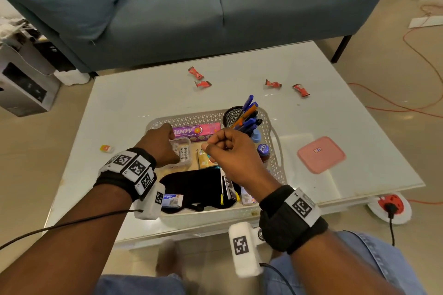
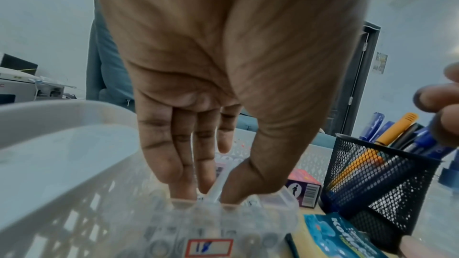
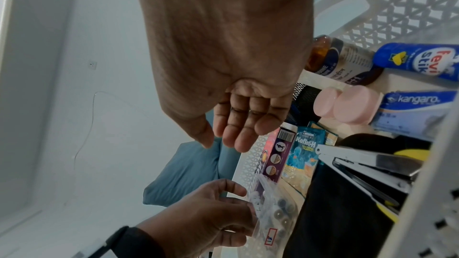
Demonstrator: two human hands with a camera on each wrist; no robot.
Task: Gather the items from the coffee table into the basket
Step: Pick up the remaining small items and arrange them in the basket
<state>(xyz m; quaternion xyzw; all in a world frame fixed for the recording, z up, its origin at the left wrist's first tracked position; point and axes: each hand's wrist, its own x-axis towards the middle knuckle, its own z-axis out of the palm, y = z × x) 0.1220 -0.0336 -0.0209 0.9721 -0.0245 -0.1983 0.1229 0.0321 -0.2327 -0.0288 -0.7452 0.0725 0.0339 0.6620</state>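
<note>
A white lattice basket (image 1: 191,118) stands on the glass coffee table (image 1: 143,93), near its front edge. My left hand (image 1: 173,143) reaches into the basket's left side and pinches the wall of a clear plastic container (image 1: 185,154) of small pieces. In the left wrist view the fingers (image 2: 182,180) are inside that container (image 2: 223,227) and the thumb is outside. My right hand (image 1: 223,148) hovers over the basket's middle with loosely curled fingers and holds nothing (image 3: 223,140). Several red candy wrappers (image 1: 203,84) lie on the far part of the table. A pink lid (image 1: 321,154) lies to the right and a small yellow-orange item (image 1: 107,148) to the left.
The basket holds a black mesh pen holder (image 1: 233,115), a purple-pink box (image 1: 196,132), a black eye mask (image 1: 191,187), a stapler (image 3: 360,166), a glue stick (image 3: 417,60) and sachets. A blue sofa (image 1: 179,7) stands behind the table. Orange cables (image 1: 407,108) cross the floor at right.
</note>
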